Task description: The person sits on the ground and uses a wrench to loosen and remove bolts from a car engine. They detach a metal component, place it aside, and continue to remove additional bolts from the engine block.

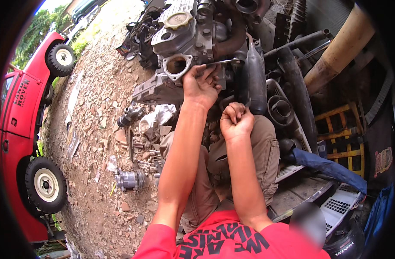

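My left hand (201, 86) is raised to the front of a greasy metal engine (206, 43), its fingers curled round a spanner (227, 62). The spanner's ring end points right, toward a dark cylinder. Just left of those fingers is a round, three-cornered metal flange (177, 67) with an open bore. Lower and to the right, my right hand (236, 121) is closed above my knee, fingertips pinched together. A small grey tip shows beside its fingers, but what it holds is hidden. A pale oil filler cap (177, 20) sits on top of the engine.
A dark metal cylinder (254, 80) and pipes stand right of the engine, near a bamboo pole (340, 47). A pulley-ended compressor (130, 179) and loose tools lie on stony ground at left. Beyond is a red vehicle (23, 116). A yellow crate (342, 138) stands far right.
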Available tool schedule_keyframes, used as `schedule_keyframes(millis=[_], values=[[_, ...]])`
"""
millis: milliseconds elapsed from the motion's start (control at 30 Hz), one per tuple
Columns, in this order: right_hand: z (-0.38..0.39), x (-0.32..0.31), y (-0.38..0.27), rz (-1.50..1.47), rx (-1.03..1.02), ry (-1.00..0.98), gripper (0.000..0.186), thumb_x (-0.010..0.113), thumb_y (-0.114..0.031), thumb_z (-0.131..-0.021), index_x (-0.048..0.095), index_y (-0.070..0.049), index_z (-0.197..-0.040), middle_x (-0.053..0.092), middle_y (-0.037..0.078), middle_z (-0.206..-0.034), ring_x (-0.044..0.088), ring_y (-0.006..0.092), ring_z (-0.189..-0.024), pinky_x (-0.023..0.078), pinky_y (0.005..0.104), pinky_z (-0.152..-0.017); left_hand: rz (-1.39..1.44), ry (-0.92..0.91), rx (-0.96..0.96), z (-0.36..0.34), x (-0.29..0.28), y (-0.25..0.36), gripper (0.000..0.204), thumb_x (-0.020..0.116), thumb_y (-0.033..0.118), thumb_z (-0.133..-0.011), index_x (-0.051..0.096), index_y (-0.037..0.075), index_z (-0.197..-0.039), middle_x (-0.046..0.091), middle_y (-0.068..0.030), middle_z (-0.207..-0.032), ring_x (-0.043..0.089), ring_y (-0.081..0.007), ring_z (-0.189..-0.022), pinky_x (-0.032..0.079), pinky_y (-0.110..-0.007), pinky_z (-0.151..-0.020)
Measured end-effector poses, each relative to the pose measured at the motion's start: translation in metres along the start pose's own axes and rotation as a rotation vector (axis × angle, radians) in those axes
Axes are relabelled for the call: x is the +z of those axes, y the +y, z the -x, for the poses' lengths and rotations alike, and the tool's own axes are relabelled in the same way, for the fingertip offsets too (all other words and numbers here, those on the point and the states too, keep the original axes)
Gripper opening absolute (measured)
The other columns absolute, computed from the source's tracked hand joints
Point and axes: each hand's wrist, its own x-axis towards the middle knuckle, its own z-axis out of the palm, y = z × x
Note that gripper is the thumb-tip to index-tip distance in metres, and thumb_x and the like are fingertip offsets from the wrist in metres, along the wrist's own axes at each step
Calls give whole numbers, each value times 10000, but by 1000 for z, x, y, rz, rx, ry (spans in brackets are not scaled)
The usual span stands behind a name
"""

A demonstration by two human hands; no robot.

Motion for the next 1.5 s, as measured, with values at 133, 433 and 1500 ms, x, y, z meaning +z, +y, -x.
schedule_keyframes(millis=[133,433,1500], values=[[22,53,42,281,312,-394,384,369,-293,-1036,393,-150,-680,251,-66,-541,222,72,-406,188,223,-335,37,23,-16,13,6,4,295,584,312,-775,637,50,-900,661,-72,-1016,454,-192,-791,348,-328,-731],[-1,10,-17,165,-2,-39,407,306,-373,-1043,411,-119,-742,277,-24,-568,276,106,-452,237,244,-372,16,-17,53,1,5,2,469,543,329,-835,575,-15,-1152,587,-102,-1232,454,-185,-877,356,-323,-783],[-39,-9,-77,1023,-296,29,316,438,-380,-1013,466,-71,-951,317,-4,-606,384,132,-451,263,257,-366,6,143,277,-16,23,-49,266,528,322,-1000,504,113,-1163,642,-55,-1173,616,-150,-929,452,-294,-760]])
